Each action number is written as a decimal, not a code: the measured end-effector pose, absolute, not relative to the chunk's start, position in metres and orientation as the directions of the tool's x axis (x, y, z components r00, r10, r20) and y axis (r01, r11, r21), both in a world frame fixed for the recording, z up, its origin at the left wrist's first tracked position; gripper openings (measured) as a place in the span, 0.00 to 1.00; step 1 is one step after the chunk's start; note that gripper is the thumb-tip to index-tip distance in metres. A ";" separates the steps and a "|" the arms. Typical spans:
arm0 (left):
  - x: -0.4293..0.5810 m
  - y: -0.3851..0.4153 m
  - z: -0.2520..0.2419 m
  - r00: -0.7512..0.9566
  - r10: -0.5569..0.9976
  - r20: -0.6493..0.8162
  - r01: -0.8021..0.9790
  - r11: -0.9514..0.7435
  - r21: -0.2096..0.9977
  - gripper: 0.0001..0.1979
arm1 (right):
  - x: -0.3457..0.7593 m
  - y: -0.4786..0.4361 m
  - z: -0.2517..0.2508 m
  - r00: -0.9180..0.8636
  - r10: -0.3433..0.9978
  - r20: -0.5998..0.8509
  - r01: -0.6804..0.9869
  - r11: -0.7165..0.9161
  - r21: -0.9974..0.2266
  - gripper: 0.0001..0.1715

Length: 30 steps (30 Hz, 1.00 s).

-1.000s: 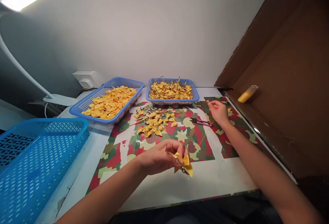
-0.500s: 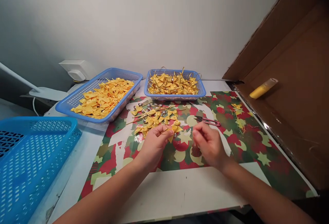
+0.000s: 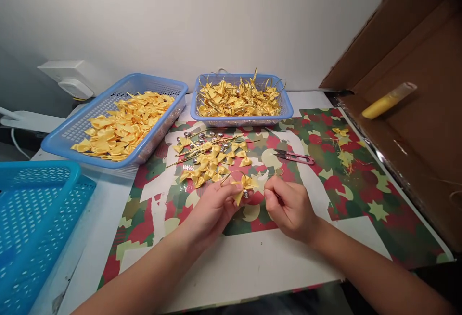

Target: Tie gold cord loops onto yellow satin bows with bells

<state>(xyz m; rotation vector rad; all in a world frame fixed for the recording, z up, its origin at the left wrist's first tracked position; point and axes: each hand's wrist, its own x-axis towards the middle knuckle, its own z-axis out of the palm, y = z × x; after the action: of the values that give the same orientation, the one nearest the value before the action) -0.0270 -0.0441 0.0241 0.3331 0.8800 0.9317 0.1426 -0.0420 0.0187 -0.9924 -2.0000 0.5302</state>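
My left hand pinches a small yellow ribbon bow with a little silver bell, held just above the patterned mat. Close to its right, my right hand is curled with thumb and fingers pinched on a thin gold thread that runs to the bow. Just beyond both hands lies a loose heap of yellow bows with bells and gold threads. Small red snips rest on the mat behind my right hand.
A blue basket of plain yellow bows stands at the back left, a smaller blue basket of threaded bows at the back centre. An empty blue basket is at the left. A brown cardboard wall with a yellow tube rises on the right.
My right hand came back from the far right of the mat to beside my left hand. The left hand carried the bow forward toward the heap. The view tilted downward.
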 end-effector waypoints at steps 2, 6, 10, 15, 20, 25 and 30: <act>-0.027 -0.045 0.023 0.315 0.788 -0.528 -0.560 0.604 0.568 0.11 | 0.143 -0.042 0.020 -0.356 0.806 0.473 0.448 0.592 -0.670 0.12; -0.027 -0.045 0.022 0.349 0.761 -0.546 -0.537 0.641 0.549 0.10 | 0.145 -0.041 0.022 -0.370 0.816 0.445 0.415 0.573 -0.707 0.12; -0.027 -0.044 0.021 0.361 0.757 -0.544 -0.519 0.648 0.557 0.11 | 0.146 -0.040 0.024 -0.403 0.816 0.414 0.381 0.561 -0.735 0.12; -0.027 -0.044 0.021 0.363 0.753 -0.549 -0.516 0.652 0.555 0.12 | 0.148 -0.040 0.027 -0.426 0.817 0.389 0.354 0.546 -0.759 0.12; -0.026 -0.044 0.021 0.396 0.738 -0.546 -0.526 0.670 0.524 0.12 | 0.150 -0.039 0.030 -0.452 0.820 0.350 0.346 0.523 -0.779 0.12; -0.026 -0.044 0.021 0.410 0.753 -0.514 -0.499 0.657 0.565 0.13 | 0.152 -0.040 0.029 -0.449 0.826 0.341 0.365 0.518 -0.774 0.12; -0.027 -0.048 0.021 0.365 0.801 -0.474 -0.457 0.598 0.658 0.13 | 0.152 -0.042 0.028 -0.434 0.814 0.387 0.399 0.559 -0.727 0.12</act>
<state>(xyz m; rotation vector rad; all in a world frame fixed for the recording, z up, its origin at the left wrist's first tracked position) -0.0265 -0.0477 0.0214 0.4581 0.8644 0.8462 0.1517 -0.0416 0.0284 -0.9709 -2.0489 0.7104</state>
